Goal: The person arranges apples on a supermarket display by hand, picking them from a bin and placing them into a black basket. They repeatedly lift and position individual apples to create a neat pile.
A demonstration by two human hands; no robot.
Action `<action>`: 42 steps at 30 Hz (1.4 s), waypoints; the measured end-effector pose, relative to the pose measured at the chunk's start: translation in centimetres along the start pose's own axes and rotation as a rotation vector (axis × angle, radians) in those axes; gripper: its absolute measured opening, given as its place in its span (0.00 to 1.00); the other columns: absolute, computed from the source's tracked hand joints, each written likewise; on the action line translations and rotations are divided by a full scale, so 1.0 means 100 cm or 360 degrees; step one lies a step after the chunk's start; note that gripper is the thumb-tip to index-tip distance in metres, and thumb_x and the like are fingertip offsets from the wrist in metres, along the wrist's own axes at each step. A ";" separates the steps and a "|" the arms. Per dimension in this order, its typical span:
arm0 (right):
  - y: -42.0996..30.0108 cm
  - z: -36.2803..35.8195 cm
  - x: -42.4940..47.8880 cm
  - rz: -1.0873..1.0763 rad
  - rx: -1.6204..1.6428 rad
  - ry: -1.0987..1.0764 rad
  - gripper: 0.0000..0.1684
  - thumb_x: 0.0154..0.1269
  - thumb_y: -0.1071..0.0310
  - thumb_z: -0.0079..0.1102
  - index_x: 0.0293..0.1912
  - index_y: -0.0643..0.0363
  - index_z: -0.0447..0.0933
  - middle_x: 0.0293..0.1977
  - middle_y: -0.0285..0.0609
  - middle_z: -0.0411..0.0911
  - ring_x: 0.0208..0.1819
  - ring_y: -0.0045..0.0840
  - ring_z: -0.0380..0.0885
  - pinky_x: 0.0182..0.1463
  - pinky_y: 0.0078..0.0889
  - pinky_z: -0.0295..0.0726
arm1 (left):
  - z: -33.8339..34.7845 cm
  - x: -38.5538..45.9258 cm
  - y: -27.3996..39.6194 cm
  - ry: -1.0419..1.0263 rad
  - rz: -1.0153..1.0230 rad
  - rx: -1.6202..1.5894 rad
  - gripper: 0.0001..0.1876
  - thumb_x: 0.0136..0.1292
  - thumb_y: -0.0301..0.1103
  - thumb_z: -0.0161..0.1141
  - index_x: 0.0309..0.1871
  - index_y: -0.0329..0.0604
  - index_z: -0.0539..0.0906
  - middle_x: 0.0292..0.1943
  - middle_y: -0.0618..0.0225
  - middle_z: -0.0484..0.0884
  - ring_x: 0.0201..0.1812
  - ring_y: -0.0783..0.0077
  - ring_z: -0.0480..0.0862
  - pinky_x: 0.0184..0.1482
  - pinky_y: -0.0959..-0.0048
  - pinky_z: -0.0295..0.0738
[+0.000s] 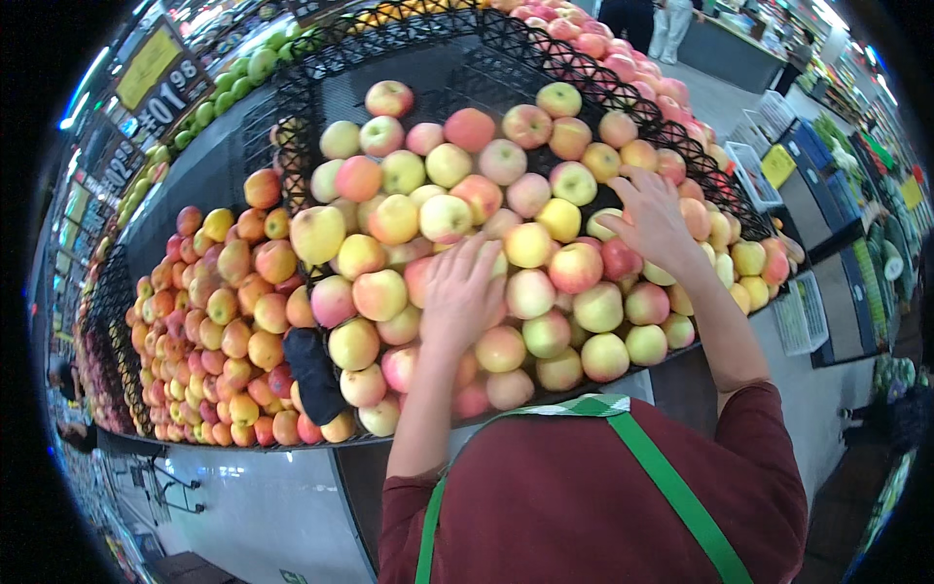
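My left hand (pixel 463 292) rests palm down on the front middle of a heap of yellow-and-red apples. Its fingers lie over a pale apple (pixel 493 261), and the palm hides what is beneath, so a grip cannot be made out. Farther right, my right hand (pixel 649 219) reaches over the same heap with thumb and fingers spread apart and nothing visible between them. The thumb is close to a yellowish apple (pixel 603 223). Beyond the fingers sits an orange-yellow apple (pixel 601 162). Behind the heap, bare black display surface (pixel 416 66) shows.
Black lattice dividers (pixel 294 164) separate the heap from redder apples (pixel 233 339) at left and pink fruit (pixel 620 66) at right. A black cloth-like item (pixel 314 376) lies at the front divider. White crates (pixel 801 314) stand at right. Other people (pixel 671 29) are in the background.
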State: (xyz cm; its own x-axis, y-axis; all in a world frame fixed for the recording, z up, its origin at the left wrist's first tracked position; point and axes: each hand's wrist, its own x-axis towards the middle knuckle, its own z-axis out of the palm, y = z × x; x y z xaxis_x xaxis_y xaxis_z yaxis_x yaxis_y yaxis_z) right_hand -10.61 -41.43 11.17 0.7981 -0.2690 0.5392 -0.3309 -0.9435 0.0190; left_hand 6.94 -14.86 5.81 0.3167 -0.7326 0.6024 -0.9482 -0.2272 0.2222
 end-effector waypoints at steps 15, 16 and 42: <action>-0.142 0.084 0.106 0.0254 0.1233 0.0000 0.33 0.49 0.54 0.76 0.53 0.59 0.82 0.50 0.58 0.82 0.54 0.50 0.81 0.64 0.52 0.77 | 0.007 0.007 -0.001 -0.0059 0.0049 0.0142 0.26 0.64 0.39 0.69 0.64 0.39 0.80 0.62 0.57 0.83 0.65 0.54 0.81 0.70 0.52 0.70; -0.131 0.073 0.095 0.0345 0.1323 0.0232 0.30 0.48 0.56 0.75 0.51 0.59 0.82 0.51 0.59 0.81 0.54 0.52 0.80 0.64 0.53 0.76 | 0.006 0.006 0.002 -0.0057 0.0021 0.0107 0.27 0.64 0.38 0.69 0.65 0.40 0.80 0.64 0.58 0.83 0.66 0.55 0.80 0.71 0.52 0.70; 0.245 0.031 -0.115 0.1136 -0.0258 -0.0088 0.26 0.74 0.42 0.55 0.48 0.53 0.89 0.51 0.57 0.84 0.54 0.53 0.84 0.62 0.54 0.82 | 0.006 -0.001 -0.002 -0.0036 -0.0010 0.0166 0.28 0.64 0.38 0.69 0.67 0.43 0.80 0.66 0.60 0.83 0.65 0.56 0.82 0.69 0.53 0.71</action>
State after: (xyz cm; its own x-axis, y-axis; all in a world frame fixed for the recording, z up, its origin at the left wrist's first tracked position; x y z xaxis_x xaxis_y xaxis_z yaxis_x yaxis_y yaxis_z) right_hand -26.34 -62.04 2.80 0.3831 -0.8209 0.4235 -0.8466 -0.4954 -0.1946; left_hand 7.06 -15.18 5.26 0.3232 -0.7448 0.5837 -0.9440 -0.2965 0.1444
